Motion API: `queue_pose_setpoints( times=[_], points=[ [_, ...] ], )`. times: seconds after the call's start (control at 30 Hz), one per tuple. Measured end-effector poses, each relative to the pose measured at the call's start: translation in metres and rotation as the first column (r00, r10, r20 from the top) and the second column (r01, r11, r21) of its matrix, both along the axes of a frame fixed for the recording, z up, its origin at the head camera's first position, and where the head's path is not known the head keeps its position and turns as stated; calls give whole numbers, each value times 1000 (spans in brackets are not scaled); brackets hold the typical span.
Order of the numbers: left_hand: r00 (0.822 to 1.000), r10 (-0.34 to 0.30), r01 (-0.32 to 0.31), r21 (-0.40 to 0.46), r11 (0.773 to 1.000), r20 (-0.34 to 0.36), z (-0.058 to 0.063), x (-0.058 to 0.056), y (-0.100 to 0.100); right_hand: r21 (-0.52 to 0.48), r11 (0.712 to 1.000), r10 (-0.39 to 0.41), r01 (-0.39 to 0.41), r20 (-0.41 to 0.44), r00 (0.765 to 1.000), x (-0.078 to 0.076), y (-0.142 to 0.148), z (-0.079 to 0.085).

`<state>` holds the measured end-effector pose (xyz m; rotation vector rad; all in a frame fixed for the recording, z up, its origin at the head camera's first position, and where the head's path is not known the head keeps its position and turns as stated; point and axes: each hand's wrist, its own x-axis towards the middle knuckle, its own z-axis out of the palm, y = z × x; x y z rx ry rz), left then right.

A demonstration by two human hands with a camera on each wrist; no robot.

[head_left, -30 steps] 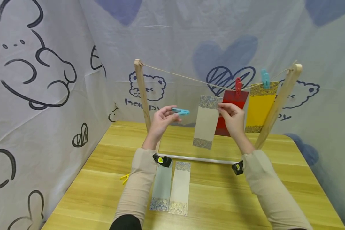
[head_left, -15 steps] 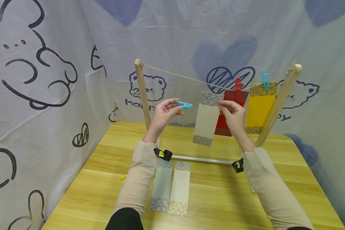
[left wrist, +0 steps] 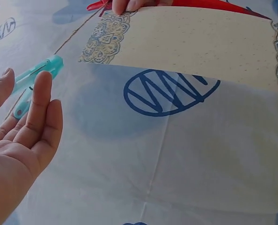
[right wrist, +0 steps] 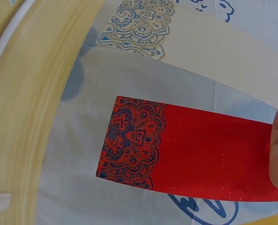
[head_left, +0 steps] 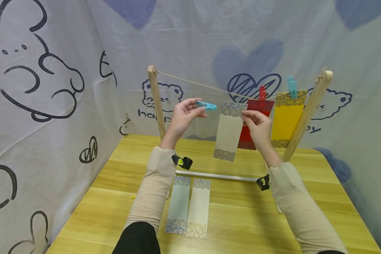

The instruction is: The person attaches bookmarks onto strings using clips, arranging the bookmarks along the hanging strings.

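Note:
In the head view my left hand pinches a light-blue clothespin between thumb and fingers, its tip pointing right. To its right hangs a cream paper strip with lace-patterned ends, its top edge just below the string in this view. My right hand pinches that strip at its upper right edge. Behind this hand, a red strip hangs from the string by a red clothespin. The left wrist view shows the held clothespin beside the string.
Further right, a yellow strip hangs by another light-blue clothespin. Wooden posts carry the string at both ends, with a white rod low between them. A grey-green strip and a cream strip lie on the table.
My left hand has moved up and to the right with the clothespin, closer to the cream strip. My right hand has lifted the strip slightly.

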<state>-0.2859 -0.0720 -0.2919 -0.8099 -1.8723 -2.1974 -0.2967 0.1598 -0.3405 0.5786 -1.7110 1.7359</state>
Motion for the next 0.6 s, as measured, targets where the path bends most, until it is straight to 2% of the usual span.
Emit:
queue_pose_setpoints(
  times=[0.27, 0.5, 0.6],
  points=[
    [999, 38, -39, -43, 998, -33, 19, -2, 4, -13, 1000, 6, -6, 26, 1000, 2, 0, 5],
    [997, 53, -58, -83, 995, -58, 33, -4, 8, -13, 1000, -13, 14, 24, 1000, 16, -7, 19],
    [994, 72, -81, -118, 990, -76, 38, -5, 10, -29, 999, -13, 13, 24, 1000, 17, -7, 21]
  ],
)
